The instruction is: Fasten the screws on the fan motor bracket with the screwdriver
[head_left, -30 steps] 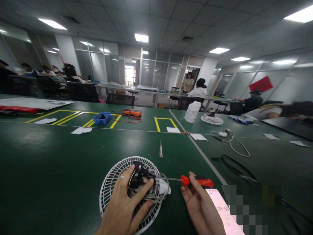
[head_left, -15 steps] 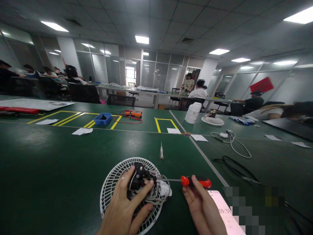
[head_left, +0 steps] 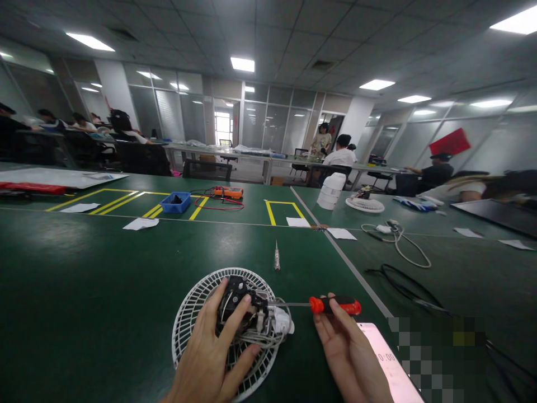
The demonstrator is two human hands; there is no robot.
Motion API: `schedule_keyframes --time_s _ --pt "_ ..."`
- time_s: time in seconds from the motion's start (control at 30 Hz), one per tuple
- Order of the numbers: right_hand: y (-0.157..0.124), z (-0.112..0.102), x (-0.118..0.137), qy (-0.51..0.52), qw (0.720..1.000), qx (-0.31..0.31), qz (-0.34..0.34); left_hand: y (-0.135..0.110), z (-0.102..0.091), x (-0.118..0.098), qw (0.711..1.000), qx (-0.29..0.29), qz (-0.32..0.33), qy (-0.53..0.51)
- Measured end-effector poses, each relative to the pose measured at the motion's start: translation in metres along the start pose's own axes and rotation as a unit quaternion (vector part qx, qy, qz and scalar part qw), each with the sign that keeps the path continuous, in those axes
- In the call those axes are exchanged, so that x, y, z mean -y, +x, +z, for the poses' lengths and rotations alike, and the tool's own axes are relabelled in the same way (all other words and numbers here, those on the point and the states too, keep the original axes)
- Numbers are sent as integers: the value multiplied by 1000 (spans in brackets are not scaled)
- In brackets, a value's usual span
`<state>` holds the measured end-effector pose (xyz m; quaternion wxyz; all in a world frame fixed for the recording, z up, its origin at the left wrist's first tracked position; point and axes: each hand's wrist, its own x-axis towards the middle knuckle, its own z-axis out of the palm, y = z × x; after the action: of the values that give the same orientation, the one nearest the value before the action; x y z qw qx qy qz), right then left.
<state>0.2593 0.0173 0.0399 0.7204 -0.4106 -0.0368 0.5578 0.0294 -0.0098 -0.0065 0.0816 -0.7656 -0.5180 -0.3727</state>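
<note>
A white round fan grille (head_left: 197,313) lies on the green table (head_left: 104,280) in front of me, with a black fan motor (head_left: 239,299) and white wires on it. My left hand (head_left: 213,352) presses on the motor and grille, fingers spread over them. My right hand (head_left: 344,350) holds the red and black handle of a screwdriver (head_left: 333,305) between finger and thumb. The screwdriver's shaft points left into the motor.
A small test pen (head_left: 276,257) lies beyond the grille. A phone (head_left: 390,364) sits by my right wrist, black cables (head_left: 403,285) to the right. Farther off are a blue bin (head_left: 175,202), an orange multimeter (head_left: 227,192), paper slips, another fan grille (head_left: 364,205) and seated people.
My left fingers have shifted a little on the motor and the index finger now lies over its top. The right hand and screwdriver have barely moved.
</note>
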Motion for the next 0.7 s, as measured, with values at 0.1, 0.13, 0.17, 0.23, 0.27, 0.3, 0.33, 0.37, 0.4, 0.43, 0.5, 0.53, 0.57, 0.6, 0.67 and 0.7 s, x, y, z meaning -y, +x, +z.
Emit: schedule_keyframes --time_s 0.1,0.13,0.17,0.23,0.27,0.3,0.33,0.37,0.4,0.43,0.5,0.53,0.57,0.6,0.67,0.7 --pt "-3 1 0 -9 1000 -4 -13 0 -1 0 1000 -3 3 -9" --pt "-3 1 -1 -18 1000 -3 -15 0 -1 0 1000 -1 1 -10" --pt "-4 1 0 -28 1000 2 -14 0 -1 0 1000 2 -1 -9" --pt "-4 1 0 -40 999 16 -3 1 -1 0 1000 10 -4 -5" --pt "-3 2 1 -39 999 21 4 1 -1 0 1000 12 0 -3" --pt "-3 2 2 -34 999 22 11 1 -1 1 1000 12 7 -1" --pt "-2 2 3 -26 999 18 18 2 -1 2 1000 11 14 2" --pt "-1 1 4 -16 1000 13 24 2 -1 3 1000 9 22 5" --pt "0 1 5 -7 999 6 31 2 -1 4 1000 8 29 7" --pt "1 1 6 1 999 3 38 3 -1 5 999 6 34 9" --pt "1 2 6 9 999 -2 51 3 -1 6 999 3 40 8" --pt "1 3 5 10 998 -1 54 3 -1 6 999 1 42 6" --pt "0 4 4 8 998 -2 55 3 -1 6 999 0 44 4" --pt "0 4 3 3 999 -7 50 3 -1 6 999 -2 45 1" --pt "-1 6 2 -23 999 -17 35 3 -1 6 999 -3 43 -4" --pt "-2 6 1 -39 999 -23 28 3 -1 5 999 -3 40 -6"
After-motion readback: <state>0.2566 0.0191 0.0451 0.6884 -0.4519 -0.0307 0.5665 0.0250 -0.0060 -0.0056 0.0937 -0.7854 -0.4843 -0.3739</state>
